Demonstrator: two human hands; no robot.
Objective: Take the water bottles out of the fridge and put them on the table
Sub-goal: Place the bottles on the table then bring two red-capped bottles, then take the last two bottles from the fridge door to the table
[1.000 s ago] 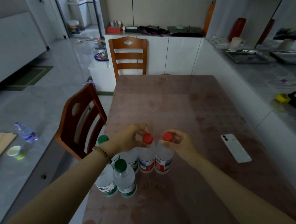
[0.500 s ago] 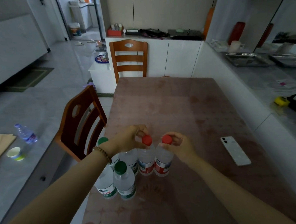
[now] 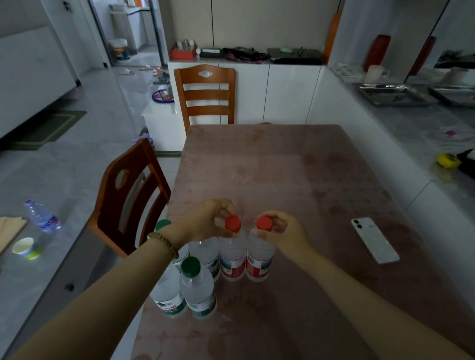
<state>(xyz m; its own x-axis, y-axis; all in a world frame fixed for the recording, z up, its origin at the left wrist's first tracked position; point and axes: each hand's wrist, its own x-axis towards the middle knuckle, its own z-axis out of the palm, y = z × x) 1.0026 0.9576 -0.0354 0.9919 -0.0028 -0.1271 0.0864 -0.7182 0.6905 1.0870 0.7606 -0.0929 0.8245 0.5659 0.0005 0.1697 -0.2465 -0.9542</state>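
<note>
Bottles (image 3: 233, 260) clear, red caps (upright, labels touching), on table (image 3: 300, 175)

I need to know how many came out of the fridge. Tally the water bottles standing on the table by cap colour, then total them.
red-capped bottles: 2
green-capped bottles: 2
bottles with caps hidden behind the left hand or its forearm: 2
Total: 6

Bottles (image 3: 209, 269) stand on the table (image 3: 300, 175), phone (image 3: 375, 240) to their right.
</note>
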